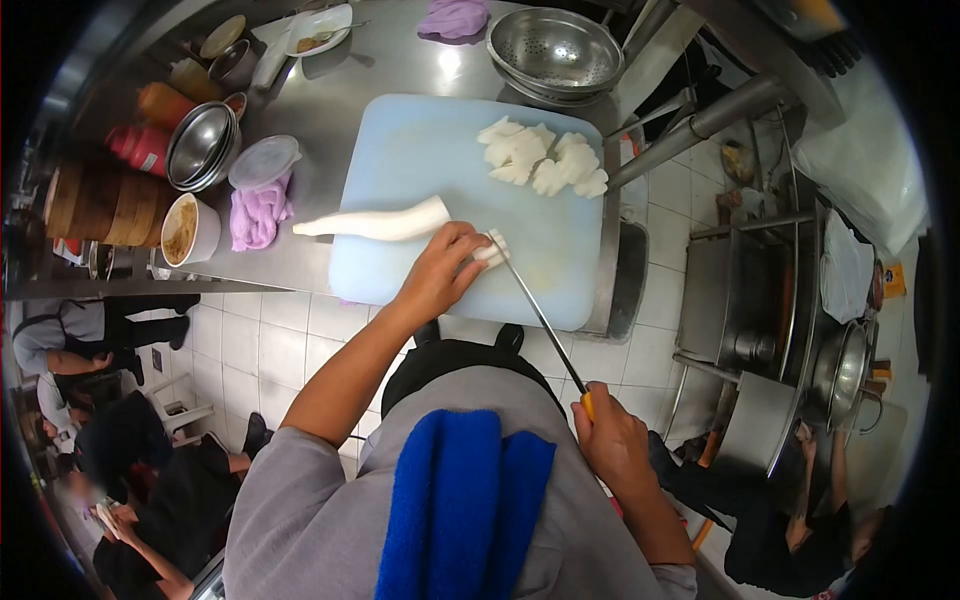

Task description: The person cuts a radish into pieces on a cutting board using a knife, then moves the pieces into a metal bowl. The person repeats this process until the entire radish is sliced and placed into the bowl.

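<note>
On the pale blue cutting board (410, 140), my left hand (442, 268) has its fingers closed on a short piece of white radish (493, 252). My right hand (612, 438) grips the yellow handle of a long knife (540, 314). The blade's far end lies against that piece, just beyond my left fingertips. A long peeled white radish (385, 222) rests to the left of the hand, its thin tip past the board's edge. Cut radish pieces (540, 160) are heaped at the board's far right.
Steel colanders (555, 50) stand behind the board. Purple cloths (260, 212), a tub of brown paste (190, 230), steel bowls (200, 145) and bamboo steamers (105, 205) crowd the left. People sit and stand at lower left; another person (790, 540) is at lower right.
</note>
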`<state>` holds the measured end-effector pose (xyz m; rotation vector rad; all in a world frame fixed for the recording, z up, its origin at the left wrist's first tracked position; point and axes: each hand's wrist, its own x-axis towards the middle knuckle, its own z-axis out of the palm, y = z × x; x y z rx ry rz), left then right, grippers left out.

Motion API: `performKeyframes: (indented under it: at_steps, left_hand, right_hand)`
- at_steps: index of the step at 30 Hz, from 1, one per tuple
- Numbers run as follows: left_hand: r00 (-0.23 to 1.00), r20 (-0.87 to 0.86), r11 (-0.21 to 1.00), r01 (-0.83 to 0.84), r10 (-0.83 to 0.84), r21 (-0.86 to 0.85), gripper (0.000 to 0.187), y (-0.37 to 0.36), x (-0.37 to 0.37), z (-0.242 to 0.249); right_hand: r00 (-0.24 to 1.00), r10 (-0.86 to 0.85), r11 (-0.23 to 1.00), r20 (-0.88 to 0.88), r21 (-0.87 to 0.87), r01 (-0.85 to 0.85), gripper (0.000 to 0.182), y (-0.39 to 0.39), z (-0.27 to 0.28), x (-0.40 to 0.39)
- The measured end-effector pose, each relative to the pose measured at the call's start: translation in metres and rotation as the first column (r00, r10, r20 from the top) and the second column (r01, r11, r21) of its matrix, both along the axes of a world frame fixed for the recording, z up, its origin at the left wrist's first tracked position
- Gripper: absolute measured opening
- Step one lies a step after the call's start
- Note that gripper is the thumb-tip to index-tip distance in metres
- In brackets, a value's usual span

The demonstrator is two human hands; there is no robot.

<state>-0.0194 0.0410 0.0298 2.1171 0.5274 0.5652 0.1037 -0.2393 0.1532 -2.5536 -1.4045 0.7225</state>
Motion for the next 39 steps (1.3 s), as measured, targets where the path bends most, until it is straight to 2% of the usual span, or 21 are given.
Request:
performKeyframes:
  at_steps: [4, 10, 31, 34, 39]
  left_hand:
    - [0.999, 0.027, 0.998, -0.017, 0.019, -0.066, 0.029, 0.000, 0.001, -0.003]
    - [0.998, 0.044, 0.999, -0.040, 0.041, -0.012, 0.027, 0.000, 0.001, -0.012]
    - [1.000, 0.020, 1.000, -0.016, 0.015, 0.017, 0.030, 0.000, 0.001, -0.011]
    - [0.997, 0.057, 0.998, -0.054, 0.055, -0.032, 0.030, -0.003, 0.002, -0.013]
    - [0.993, 0.097, 0.998, -0.063, 0.064, -0.013, 0.032, -0.005, 0.002, -0.015]
  right_hand:
    - [1.000, 0.007, 1.000, -0.005, 0.010, -0.006, 0.023, -0.001, -0.002, -0.001]
    - [1.000, 0.011, 1.000, -0.008, 0.008, -0.011, 0.022, 0.000, -0.001, -0.003]
    - [0.998, 0.070, 0.994, -0.009, -0.079, -0.070, 0.023, 0.009, 0.010, -0.002]
    - [0.996, 0.082, 0.991, -0.018, -0.100, -0.084, 0.023, 0.014, 0.014, -0.002]
    - [0.994, 0.111, 0.988, -0.005, -0.108, -0.111, 0.023, 0.024, 0.015, -0.001]
